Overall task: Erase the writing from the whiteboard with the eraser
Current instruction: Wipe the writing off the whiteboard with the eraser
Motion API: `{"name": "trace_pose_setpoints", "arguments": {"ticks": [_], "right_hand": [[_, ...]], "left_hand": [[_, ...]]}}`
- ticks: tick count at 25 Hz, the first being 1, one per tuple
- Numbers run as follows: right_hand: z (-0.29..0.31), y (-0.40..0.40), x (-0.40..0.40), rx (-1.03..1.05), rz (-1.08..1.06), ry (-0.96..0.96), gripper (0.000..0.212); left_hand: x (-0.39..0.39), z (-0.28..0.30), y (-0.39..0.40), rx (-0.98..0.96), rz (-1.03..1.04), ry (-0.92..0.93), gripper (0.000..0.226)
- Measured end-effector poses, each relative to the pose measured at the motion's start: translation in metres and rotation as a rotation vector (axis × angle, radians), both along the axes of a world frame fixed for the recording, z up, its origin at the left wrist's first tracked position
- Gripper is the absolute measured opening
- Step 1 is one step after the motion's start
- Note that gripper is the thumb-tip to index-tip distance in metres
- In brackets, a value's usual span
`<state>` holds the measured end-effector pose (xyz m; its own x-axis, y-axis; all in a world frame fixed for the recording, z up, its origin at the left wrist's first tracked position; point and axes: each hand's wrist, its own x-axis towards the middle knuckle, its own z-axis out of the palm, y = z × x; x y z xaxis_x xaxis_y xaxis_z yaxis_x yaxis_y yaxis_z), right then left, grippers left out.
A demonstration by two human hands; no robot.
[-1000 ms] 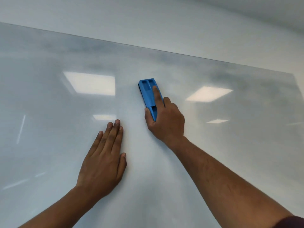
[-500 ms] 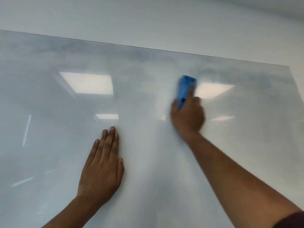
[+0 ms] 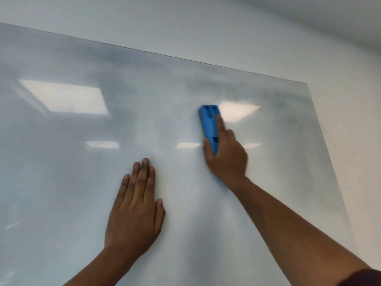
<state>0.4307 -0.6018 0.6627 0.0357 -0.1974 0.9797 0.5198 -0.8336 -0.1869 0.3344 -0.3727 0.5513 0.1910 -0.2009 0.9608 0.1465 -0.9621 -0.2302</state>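
Observation:
The whiteboard (image 3: 61, 172) fills most of the view, glossy, with grey smudged marker haze along its upper part and no legible writing. My right hand (image 3: 227, 159) presses a blue plastic eraser (image 3: 210, 124) flat against the board at centre right, index finger stretched along its back. The eraser stands nearly upright, its top end beside a reflected ceiling light. My left hand (image 3: 137, 205) lies flat on the board, fingers together, palm down, below and left of the eraser, holding nothing.
The board's top edge (image 3: 206, 62) and right edge (image 3: 325, 145) meet the plain white wall (image 3: 247, 27). Ceiling light panels reflect in the board's surface at upper left (image 3: 64, 97) and beside the eraser.
My right hand swept the eraser from the board's centre to the right over the last second. My left hand has stayed flat on the board; the camera view has shifted slightly.

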Motion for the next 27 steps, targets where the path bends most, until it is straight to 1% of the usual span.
{"name": "trace_pose_setpoints", "arguments": {"ticks": [2,4,6,8,10,11,13,14,16,18,19,20,21,23,25,26,27], "right_hand": [[-0.023,-0.057,0.028,0.135,-0.03,0.029,0.076],[-0.052,-0.105,0.052,0.257,-0.041,0.1,0.073],[-0.075,-0.133,0.063,0.372,-0.025,0.189,0.072],[-0.079,-0.137,0.063,0.495,0.024,0.264,0.073],[-0.069,-0.117,0.05,0.611,0.084,0.327,0.075],[-0.065,-0.097,0.037,0.609,0.09,0.33,0.076],[-0.068,-0.038,0.007,0.442,0.064,0.224,0.077],[-0.074,-0.002,-0.008,0.311,0.057,0.142,0.077],[-0.09,0.062,-0.035,0.013,0.038,0.045,0.078],[-0.094,0.072,-0.046,-0.215,0.011,0.016,0.078],[-0.094,0.058,-0.043,-0.263,-0.014,0.012,0.077],[-0.097,0.036,-0.038,-0.236,-0.049,0.034,0.076],[-0.101,0.015,-0.033,-0.143,-0.06,0.093,0.076],[-0.116,-0.018,-0.021,0.138,-0.001,0.192,0.076],[-0.125,-0.006,-0.017,0.346,0.08,0.231,0.077],[-0.124,0.015,-0.019,0.391,0.107,0.225,0.077],[-0.123,0.043,-0.026,0.388,0.121,0.199,0.078]], "left_hand": [[0.006,-0.002,-0.002,0.001,0.008,-0.006,0.074],[0.009,-0.003,0.001,0.014,0.016,-0.02,0.074],[0.011,-0.003,0.0,0.014,0.038,-0.027,0.075],[0.013,-0.003,-0.002,0.016,0.044,-0.019,0.075],[0.012,-0.003,-0.002,0.009,0.045,0.004,0.075],[0.011,-0.003,-0.003,0.0,0.044,0.018,0.075],[0.009,-0.002,-0.005,-0.009,0.032,0.039,0.073],[0.007,0.0,-0.005,-0.009,0.023,0.053,0.073],[0.003,0.001,-0.006,-0.004,-0.005,0.08,0.074],[-0.003,-0.008,0.002,0.001,-0.036,0.093,0.077],[-0.007,-0.015,0.012,0.011,-0.049,0.095,0.079],[-0.012,-0.022,0.026,0.021,-0.051,0.09,0.08],[-0.02,-0.029,0.045,0.029,-0.039,0.075,0.081],[-0.042,-0.039,0.094,0.019,0.015,0.047,0.083],[-0.066,-0.042,0.14,0.004,0.065,0.025,0.085],[-0.076,-0.042,0.159,0.006,0.09,0.023,0.085],[-0.085,-0.042,0.173,0.011,0.112,0.027,0.086]]}}
